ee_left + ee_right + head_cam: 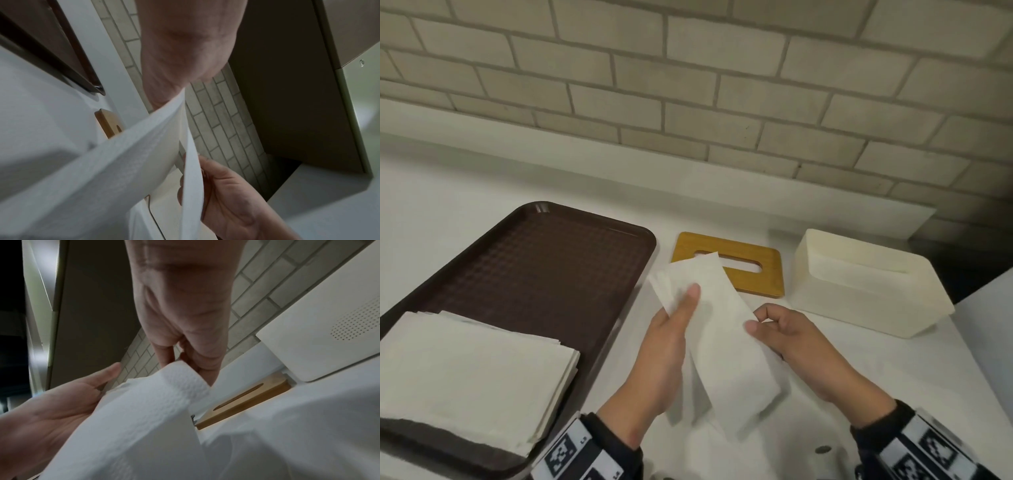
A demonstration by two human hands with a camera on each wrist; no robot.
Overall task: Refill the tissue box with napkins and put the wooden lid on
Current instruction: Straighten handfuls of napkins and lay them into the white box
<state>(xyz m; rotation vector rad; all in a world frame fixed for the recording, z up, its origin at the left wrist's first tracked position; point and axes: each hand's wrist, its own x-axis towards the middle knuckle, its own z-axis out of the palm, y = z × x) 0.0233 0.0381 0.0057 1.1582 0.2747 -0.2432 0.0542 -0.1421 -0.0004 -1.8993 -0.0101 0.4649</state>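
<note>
held a folded napkin [717, 329] above the counter: left hand [664, 349] gripping one edge, right hand [796, 346] pinching the other; wooden lid [750, 262] off the tissue box [866, 284].

The white table [465, 219] lies bare in a wide strip between the grey brick wall [688, 85] and the things on it. A dark brown plastic tray [571, 260] fills the left side, a stack of white napkins [472, 370] on its near end. Right of it lies the flat wooden lid with a slot [760, 270], a narrow bare gap between them. The cream open-topped tissue box [859, 294] stands near the lid's right, its opening unobstructed from above.
</note>
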